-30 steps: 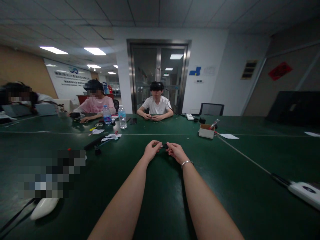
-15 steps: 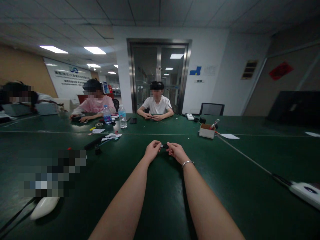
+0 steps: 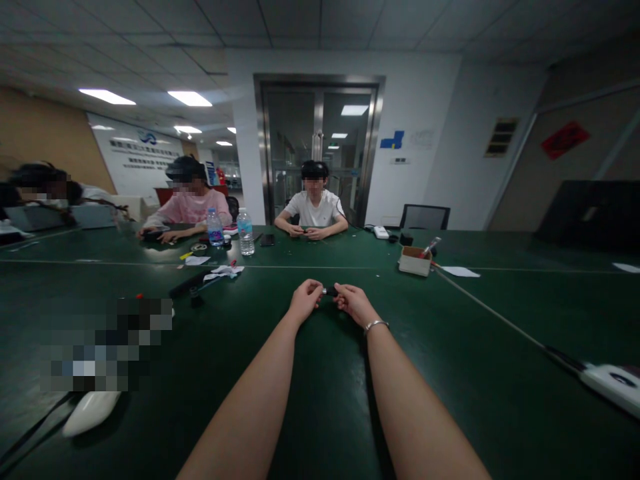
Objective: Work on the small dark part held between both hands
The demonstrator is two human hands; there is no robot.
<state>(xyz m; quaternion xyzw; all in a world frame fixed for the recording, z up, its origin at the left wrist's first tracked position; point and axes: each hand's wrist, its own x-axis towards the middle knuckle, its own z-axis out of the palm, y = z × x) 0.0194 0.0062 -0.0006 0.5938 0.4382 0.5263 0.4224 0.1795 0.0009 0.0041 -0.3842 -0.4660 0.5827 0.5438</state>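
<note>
Far left on the green table: a pale rounded object, its upper part blurred out, dark strap trailing from it. Next, a dark long item beside crumpled paper; behind these, a person in pink and two plastic bottles, upright. Then the left hand, fingers narrowed in a pinch at the bright end of a small dark piece. That piece spans the gap between the two hands, near mid-table, lying roughly level. Right hand, metal bracelet at the wrist, grips its dark end between thumb and fingers. Progress, as judged: both ends are secured, so the handling is under way; whether bright and dark parts are one body or two joined ones cannot be told at this size, nor how much remains. Piece not set down. Right of the hands, well apart: a small open box with something poking out, a paper sheet, and a white device on a cord.
</note>
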